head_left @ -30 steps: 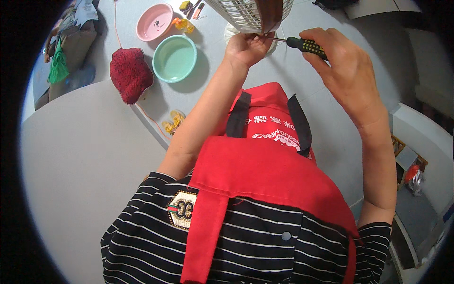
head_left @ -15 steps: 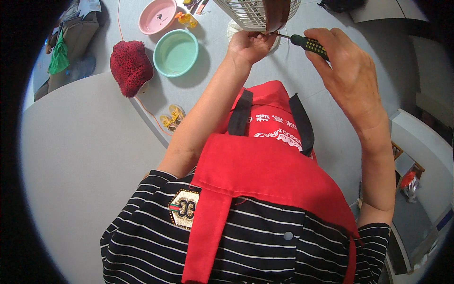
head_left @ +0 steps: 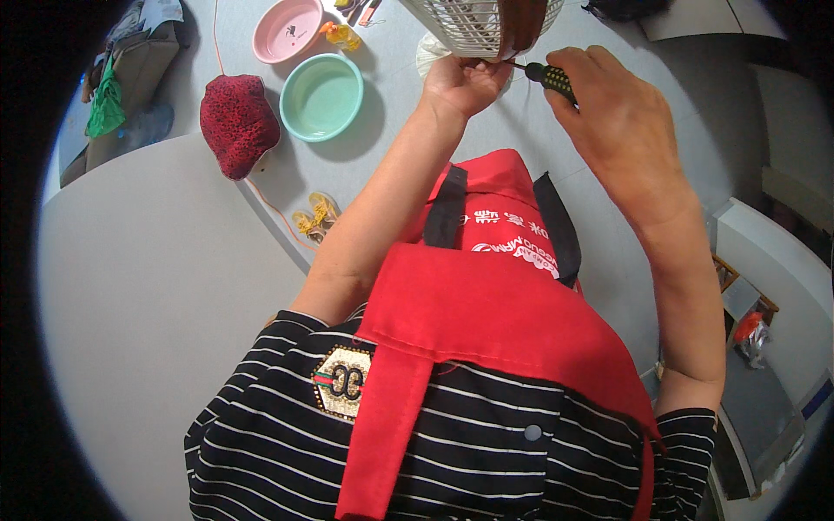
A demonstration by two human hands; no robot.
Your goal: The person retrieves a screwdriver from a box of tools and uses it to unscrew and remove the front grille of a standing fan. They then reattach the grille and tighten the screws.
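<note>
At the top centre is a fan with a white wire grille [head_left: 447,22] and a brown band [head_left: 519,30]. My left hand [head_left: 460,85] is palm up at the band's lower end, its curled fingertips gripping the fan's lower edge. My right hand [head_left: 621,122] grips a black screwdriver with yellow dots [head_left: 547,78]; its thin shaft reaches the fan just beside my left fingertips. The shaft's tip is too small to make out. A red apron [head_left: 486,304] over my striped shirt lies below my hands.
Pink [head_left: 282,30] and teal basins [head_left: 321,95], a yellow bottle [head_left: 339,36], a red speckled cushion [head_left: 239,122] with a cord and yellow shoes [head_left: 317,217] are on the floor. A grey curved surface [head_left: 139,304] is at left; a white curved ledge [head_left: 782,260] at right.
My right hand and screwdriver moved slightly up, shifting right and then back left over the last second. The fan and my left hand sit slightly higher and to the right in view.
</note>
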